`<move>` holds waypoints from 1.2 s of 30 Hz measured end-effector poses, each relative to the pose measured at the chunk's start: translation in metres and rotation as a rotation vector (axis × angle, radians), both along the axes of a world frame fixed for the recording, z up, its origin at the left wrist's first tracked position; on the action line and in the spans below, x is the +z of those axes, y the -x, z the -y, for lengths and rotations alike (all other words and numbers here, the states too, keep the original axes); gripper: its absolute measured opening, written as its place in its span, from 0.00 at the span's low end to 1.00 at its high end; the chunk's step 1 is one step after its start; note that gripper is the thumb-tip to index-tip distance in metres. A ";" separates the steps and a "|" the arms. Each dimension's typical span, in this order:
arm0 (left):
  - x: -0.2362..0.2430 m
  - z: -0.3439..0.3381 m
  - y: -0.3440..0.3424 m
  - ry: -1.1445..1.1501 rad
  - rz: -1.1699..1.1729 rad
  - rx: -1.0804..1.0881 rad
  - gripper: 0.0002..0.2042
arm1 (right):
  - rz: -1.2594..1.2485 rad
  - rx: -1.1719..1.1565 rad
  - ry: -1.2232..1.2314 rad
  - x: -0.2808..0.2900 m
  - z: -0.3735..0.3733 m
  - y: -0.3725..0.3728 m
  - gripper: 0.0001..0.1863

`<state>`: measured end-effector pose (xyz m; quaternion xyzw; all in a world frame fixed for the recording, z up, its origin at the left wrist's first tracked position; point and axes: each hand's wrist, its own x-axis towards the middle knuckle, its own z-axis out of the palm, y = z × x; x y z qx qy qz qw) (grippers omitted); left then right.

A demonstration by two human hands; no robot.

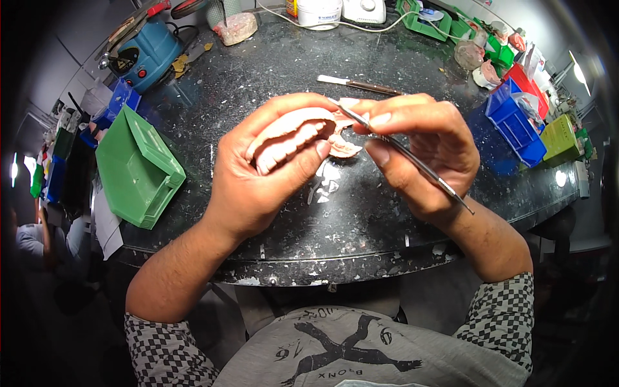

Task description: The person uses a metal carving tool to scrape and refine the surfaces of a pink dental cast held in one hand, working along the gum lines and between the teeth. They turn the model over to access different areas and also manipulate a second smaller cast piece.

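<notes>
My left hand [258, 171] is closed around a pale pink dental cast [293, 138], its row of teeth turned toward me. A thin metal dental carving tool [419, 164] is pinched between the thumb and fingers of my right hand [429, 151]. The tool slants, one tip up at the cast's right edge and the other down toward my right wrist. Whether the upper tip touches the cast I cannot tell. Behind and below the hands, a pinkish piece [345, 147] lies on the black bench, partly hidden by my fingers.
A spatula [364, 86] with a dark handle lies beyond my hands. To the left stand a green bin [132, 174] and a blue machine [145, 58]. Blue bins [516, 126] and a yellow-green box [560, 138] line the right side. A white tub [319, 13] is at the back.
</notes>
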<state>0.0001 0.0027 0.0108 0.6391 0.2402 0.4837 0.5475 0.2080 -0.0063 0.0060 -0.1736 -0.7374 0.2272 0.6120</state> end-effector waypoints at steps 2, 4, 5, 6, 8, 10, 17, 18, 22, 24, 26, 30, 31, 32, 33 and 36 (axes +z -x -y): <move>-0.001 0.002 0.002 -0.055 -0.024 -0.001 0.20 | -0.026 0.051 0.001 0.000 0.002 0.002 0.15; -0.002 0.003 0.003 -0.090 -0.024 0.005 0.21 | -0.029 0.075 0.011 0.002 0.005 0.003 0.15; -0.004 0.001 0.004 -0.135 -0.043 -0.002 0.21 | -0.022 0.079 0.002 0.002 0.004 0.002 0.14; -0.003 0.002 0.003 -0.137 -0.038 0.002 0.20 | -0.016 0.084 -0.007 0.002 0.004 0.002 0.14; -0.002 0.002 0.002 -0.138 -0.033 0.004 0.20 | -0.006 0.085 -0.010 0.001 0.003 0.001 0.14; 0.000 0.003 0.000 -0.082 -0.065 0.012 0.19 | -0.018 0.078 0.003 -0.001 0.003 0.002 0.13; 0.004 -0.010 0.004 0.413 0.188 -0.280 0.36 | 0.107 0.019 0.004 0.000 -0.002 -0.003 0.10; 0.002 -0.011 0.002 0.472 0.227 -0.282 0.37 | 0.122 0.000 0.021 -0.001 -0.001 -0.003 0.09; 0.002 -0.014 0.004 0.612 0.301 -0.322 0.35 | 0.057 0.031 0.028 -0.005 -0.006 -0.003 0.09; -0.001 -0.018 0.007 0.618 0.317 -0.375 0.35 | 0.064 0.020 0.017 -0.006 -0.008 -0.003 0.10; -0.001 -0.016 0.006 0.623 0.309 -0.356 0.35 | 0.071 0.010 0.008 -0.007 -0.009 -0.003 0.10; 0.005 -0.012 0.001 0.633 0.239 -0.213 0.34 | 0.122 -0.016 -0.023 -0.008 -0.010 -0.002 0.12; 0.007 -0.011 0.004 0.628 0.239 -0.206 0.34 | 0.119 -0.010 -0.023 -0.006 -0.009 -0.001 0.13; 0.008 -0.011 0.006 0.641 0.244 -0.223 0.34 | 0.118 -0.003 -0.028 -0.004 -0.008 0.000 0.13; 0.009 -0.011 0.008 0.655 0.248 -0.239 0.34 | 0.119 -0.005 -0.039 -0.002 -0.007 0.001 0.13; 0.009 -0.009 0.004 0.631 0.240 -0.209 0.33 | 0.136 -0.020 -0.064 -0.002 -0.011 -0.002 0.12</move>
